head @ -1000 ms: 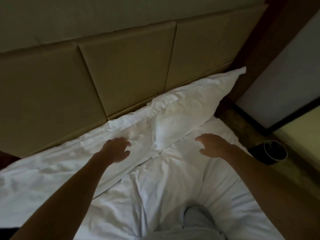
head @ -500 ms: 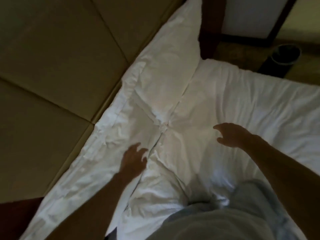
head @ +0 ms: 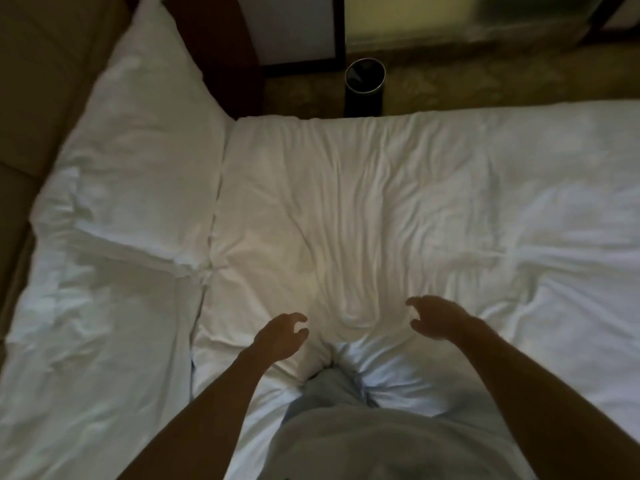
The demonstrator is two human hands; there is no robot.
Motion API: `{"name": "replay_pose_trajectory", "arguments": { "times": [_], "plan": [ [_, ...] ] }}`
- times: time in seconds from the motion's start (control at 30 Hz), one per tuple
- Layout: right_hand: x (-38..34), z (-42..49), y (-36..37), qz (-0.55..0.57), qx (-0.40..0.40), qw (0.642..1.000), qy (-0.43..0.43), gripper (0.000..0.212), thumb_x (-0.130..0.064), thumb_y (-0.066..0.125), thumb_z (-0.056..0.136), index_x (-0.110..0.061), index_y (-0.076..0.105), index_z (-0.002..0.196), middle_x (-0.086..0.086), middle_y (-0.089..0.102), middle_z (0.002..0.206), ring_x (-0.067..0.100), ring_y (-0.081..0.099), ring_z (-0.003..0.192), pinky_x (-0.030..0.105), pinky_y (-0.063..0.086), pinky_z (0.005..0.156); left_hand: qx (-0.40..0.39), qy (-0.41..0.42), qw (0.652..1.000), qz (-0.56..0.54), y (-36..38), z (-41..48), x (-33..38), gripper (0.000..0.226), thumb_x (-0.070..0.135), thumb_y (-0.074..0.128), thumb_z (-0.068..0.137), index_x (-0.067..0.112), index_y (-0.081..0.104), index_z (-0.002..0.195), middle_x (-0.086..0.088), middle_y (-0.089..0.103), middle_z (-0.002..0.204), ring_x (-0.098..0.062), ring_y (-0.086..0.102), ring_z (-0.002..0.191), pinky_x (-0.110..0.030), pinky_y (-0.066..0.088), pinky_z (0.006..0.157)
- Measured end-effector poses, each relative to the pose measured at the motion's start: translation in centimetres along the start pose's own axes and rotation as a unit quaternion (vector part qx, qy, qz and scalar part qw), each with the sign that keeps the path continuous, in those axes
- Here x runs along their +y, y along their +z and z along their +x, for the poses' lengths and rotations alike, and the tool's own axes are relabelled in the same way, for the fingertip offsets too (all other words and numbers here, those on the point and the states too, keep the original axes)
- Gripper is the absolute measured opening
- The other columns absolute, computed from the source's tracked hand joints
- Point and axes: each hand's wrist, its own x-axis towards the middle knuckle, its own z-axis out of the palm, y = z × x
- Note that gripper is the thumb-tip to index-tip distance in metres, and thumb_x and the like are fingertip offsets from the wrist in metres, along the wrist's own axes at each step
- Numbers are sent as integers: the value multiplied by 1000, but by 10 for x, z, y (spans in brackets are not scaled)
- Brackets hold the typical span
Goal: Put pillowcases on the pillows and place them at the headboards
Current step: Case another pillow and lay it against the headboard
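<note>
- Head view, looking down in dim light: the left hand is low and centre in the frame. Its fingers are loosely curled and apart, and it holds nothing.
- The right hand is just right of it, also loose and empty, with its fingers hooked downward.
- Both hands are over the rumpled white duvet. I cannot tell from here whether either one touches the cloth.
- Below the hands, a grey trouser leg presses into the duvet. A pale shirt fills the bottom centre.
- To the left, a white cased pillow runs from the upper left corner down the left side, its long edge against the padded tan headboard.
- In the lower left lies what looks like a second pillow. It is flatter and creased, and it meets the first end to end and touches the edge of the duvet.
- At top centre, past the far edge of the bed, a dark round bin stands on patterned carpet.
</note>
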Motion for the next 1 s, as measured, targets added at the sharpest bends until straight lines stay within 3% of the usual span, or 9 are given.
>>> {"name": "replay_pose_trajectory", "arguments": {
  "times": [0.13,0.3,0.53,0.7,0.87,1.0],
  "plan": [
    [56,-26,33,22,-11,999,-20,57,-37,46,99,-26,28,152,0,30,158,19,29,145,37,26,116,-24,-13,999,40,41,-14,46,43,43,51,96,26,51,135,1,54,141,-20,51,127,-33,40,106],
    [153,-39,62,24,-7,999,-25,55,-35,49,98,-28,32,150,-2,39,154,17,38,140,36,33,113,-15,-42,999,25,105,-26,121,36,35,48,97,26,55,131,2,57,137,-20,53,124,-30,41,104],
    [270,-52,79,-83,-86,991,-51,54,-30,47,99,-23,32,150,3,40,152,22,40,138,38,34,113,-2,-92,996,-13,201,-37,192,33,29,49,100,20,54,131,-6,57,135,-23,55,120,-27,38,101],
    [296,-68,46,-128,-73,983,-105,51,-31,46,99,-25,34,149,2,44,150,21,43,136,38,36,112,37,-114,993,-7,209,-49,216,41,38,46,100,25,49,139,1,48,145,-19,44,133,-33,32,111],
    [306,-93,27,-118,-17,986,-120,48,-33,46,98,-27,39,145,1,49,146,19,47,133,36,39,109,92,-91,991,-42,213,-56,250,39,43,48,97,27,53,133,2,55,140,-18,51,128,-32,39,106],
    [309,-105,56,-108,-3,988,-114,48,-34,45,99,-27,38,146,0,46,148,18,44,135,36,36,112,104,-58,992,-39,247,-72,263,40,43,48,98,26,54,133,2,57,136,-18,53,125,-34,41,104]
  ]
}}
